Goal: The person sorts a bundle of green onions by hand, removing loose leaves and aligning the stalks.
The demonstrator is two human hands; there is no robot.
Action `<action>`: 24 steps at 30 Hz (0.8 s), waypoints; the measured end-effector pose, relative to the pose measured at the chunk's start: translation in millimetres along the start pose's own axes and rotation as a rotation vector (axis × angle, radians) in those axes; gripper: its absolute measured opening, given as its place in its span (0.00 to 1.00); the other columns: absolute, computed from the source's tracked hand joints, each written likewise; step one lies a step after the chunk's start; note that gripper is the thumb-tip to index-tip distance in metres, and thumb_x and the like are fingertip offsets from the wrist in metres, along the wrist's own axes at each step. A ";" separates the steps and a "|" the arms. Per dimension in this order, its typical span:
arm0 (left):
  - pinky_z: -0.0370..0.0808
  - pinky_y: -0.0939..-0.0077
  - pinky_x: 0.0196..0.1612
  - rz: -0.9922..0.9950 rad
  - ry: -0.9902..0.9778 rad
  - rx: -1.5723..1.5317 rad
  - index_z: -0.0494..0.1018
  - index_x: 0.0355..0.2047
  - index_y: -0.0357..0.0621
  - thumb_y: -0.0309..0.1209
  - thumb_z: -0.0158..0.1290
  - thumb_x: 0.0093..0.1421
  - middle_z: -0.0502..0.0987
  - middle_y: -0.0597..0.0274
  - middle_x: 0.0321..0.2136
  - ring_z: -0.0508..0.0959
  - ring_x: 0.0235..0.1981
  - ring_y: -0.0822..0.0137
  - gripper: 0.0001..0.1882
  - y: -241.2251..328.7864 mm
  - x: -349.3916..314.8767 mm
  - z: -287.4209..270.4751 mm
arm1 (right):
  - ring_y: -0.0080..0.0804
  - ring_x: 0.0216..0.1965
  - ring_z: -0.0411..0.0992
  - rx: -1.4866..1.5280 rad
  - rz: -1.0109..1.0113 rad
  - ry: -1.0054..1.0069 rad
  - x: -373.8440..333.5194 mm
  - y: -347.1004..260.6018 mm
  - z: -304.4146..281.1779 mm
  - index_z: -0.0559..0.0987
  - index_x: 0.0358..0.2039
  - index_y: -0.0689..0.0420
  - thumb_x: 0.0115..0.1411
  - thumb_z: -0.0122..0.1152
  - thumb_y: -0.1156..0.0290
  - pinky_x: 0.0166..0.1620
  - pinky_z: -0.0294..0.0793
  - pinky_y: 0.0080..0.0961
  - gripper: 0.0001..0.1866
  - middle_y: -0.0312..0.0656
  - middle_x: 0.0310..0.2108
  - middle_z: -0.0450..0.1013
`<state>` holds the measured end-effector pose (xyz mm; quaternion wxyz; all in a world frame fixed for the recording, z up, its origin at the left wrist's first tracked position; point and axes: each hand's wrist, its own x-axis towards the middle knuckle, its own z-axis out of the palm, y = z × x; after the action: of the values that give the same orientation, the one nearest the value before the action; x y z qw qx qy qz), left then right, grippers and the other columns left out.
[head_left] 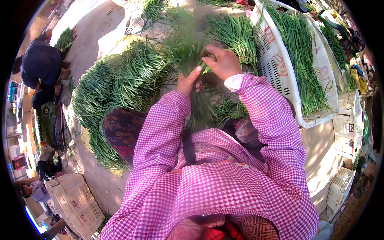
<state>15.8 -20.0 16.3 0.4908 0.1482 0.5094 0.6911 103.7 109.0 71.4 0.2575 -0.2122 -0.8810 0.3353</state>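
Fingers wrapped round its middle, my left hand (188, 83) holds a bunch of chives (185, 56) upright in front of my chest. The tops fan out beyond the hand and are smeared by motion, while the lower ends hang toward my lap. My right hand (224, 63) is closed at the bunch's right side, pinching a few green stalks between thumb and fingers. Left of my arms lies a large heap of chives (116, 84). A smaller pile of chives (236, 34) rests beyond my right hand.
On the right a white slotted crate (282, 60) holds long chives (298, 56). Another pale crate (76, 202) stands at the lower left. A person in a dark cap (42, 62) sits at the far left. Loose stalks (230, 110) lie on the ground near my right knee.
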 end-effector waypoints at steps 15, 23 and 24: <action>0.64 0.77 0.15 0.033 -0.023 0.058 0.67 0.29 0.41 0.37 0.61 0.51 0.64 0.68 0.10 0.63 0.08 0.74 0.16 -2.2 -0.5 -6.6 | 0.16 0.11 0.62 0.546 0.289 0.118 28.1 18.7 -53.0 0.75 0.38 0.59 0.59 0.55 0.67 0.16 0.63 0.17 0.10 0.31 0.14 0.63; 0.61 0.77 0.17 0.010 -0.169 0.062 0.67 0.25 0.44 0.35 0.57 0.55 0.63 0.69 0.09 0.61 0.08 0.75 0.11 5.4 -9.4 0.2 | 0.17 0.13 0.64 0.077 0.284 -0.104 27.1 21.4 -50.5 0.74 0.31 0.60 0.61 0.53 0.66 0.17 0.63 0.17 0.10 0.30 0.13 0.61; 0.61 0.77 0.17 0.015 -0.175 0.061 0.67 0.25 0.44 0.35 0.57 0.55 0.63 0.69 0.09 0.61 0.08 0.75 0.11 4.7 -9.3 -0.9 | 0.19 0.12 0.64 0.135 0.287 -0.058 27.2 20.8 -52.5 0.75 0.31 0.61 0.60 0.54 0.66 0.19 0.64 0.19 0.11 0.33 0.13 0.63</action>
<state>17.1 -28.2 22.7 0.5234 0.2265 0.4843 0.6634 118.1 163.4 99.0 0.1950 -0.3084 -0.8243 0.4329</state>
